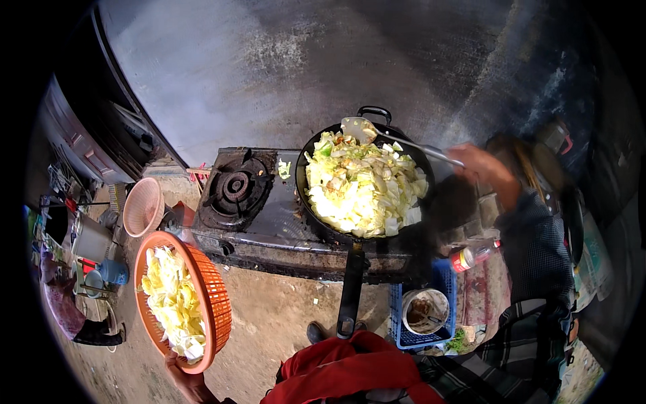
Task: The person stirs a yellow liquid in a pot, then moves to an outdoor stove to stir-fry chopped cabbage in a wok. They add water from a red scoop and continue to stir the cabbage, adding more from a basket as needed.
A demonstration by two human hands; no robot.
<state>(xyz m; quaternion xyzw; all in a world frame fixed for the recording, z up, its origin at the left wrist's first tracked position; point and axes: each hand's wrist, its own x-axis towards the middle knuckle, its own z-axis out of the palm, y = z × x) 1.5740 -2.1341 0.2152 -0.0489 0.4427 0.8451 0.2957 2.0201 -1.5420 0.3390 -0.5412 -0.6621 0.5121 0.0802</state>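
My right hand (pixel 474 161) grips the handle of a metal spatula (pixel 359 129). The spatula's blade is over the far side of a black wok (pixel 302 214), against the heaped chopped cabbage (pixel 363 189). The wok sits on the right side of a gas stove (pixel 272 222), its long black handle (pixel 351 293) pointing toward me. My left hand (pixel 184 376) holds the rim of an orange plastic basket (pixel 222 303), left of the stove and tilted. Chopped cabbage (pixel 174 303) lies inside this basket. Part of the left hand is hidden beneath the rim.
An uncovered burner (pixel 236 188) is left of the wok, with cabbage scraps (pixel 284 169) beside it. A blue crate (pixel 398 328) with a white bucket (pixel 426 325) stands right of my feet. A plastic bottle (pixel 474 256) lies nearby. At far left another person (pixel 60 303) bends near buckets.
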